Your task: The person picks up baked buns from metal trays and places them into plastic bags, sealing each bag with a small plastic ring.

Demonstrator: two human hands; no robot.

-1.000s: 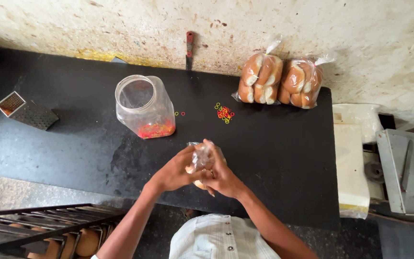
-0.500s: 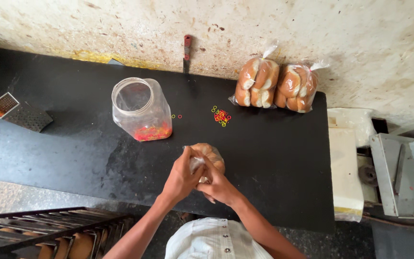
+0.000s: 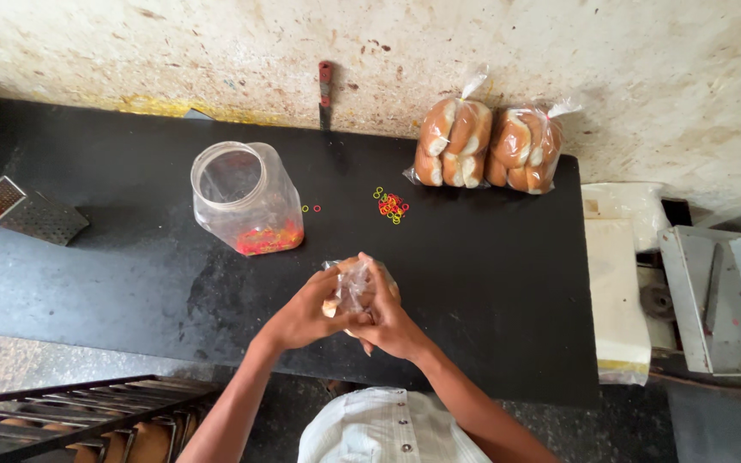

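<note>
While both hands clamp the clear bag of buns (image 3: 355, 287) at the near edge of the black tabletop (image 3: 490, 283), the neck needs a tight twist before any band goes on. Left hand (image 3: 306, 315) wraps the bag from 9 o'clock, fingers curled and pressed on the plastic; right hand (image 3: 392, 326) grips from 4 o'clock, fingers pinching the gathered top. I'd keep the twist close to the buns and avoid squeezing them, judging by how soft they look.

Loose rubber bands (image 3: 391, 206) lie at 12 o'clock from the hands, well apart. Open plastic jar (image 3: 246, 199) with more bands in it sits at 10 o'clock. Two sealed bun bags (image 3: 486, 141) rest at 1 o'clock against the wall. Metal grater (image 3: 29, 213) far out at 9 o'clock.

Versus a second ago: the hands stayed in the same spot, the right one has closed further over the bag top, and the camera shifted slightly. Nothing else moved.
</note>
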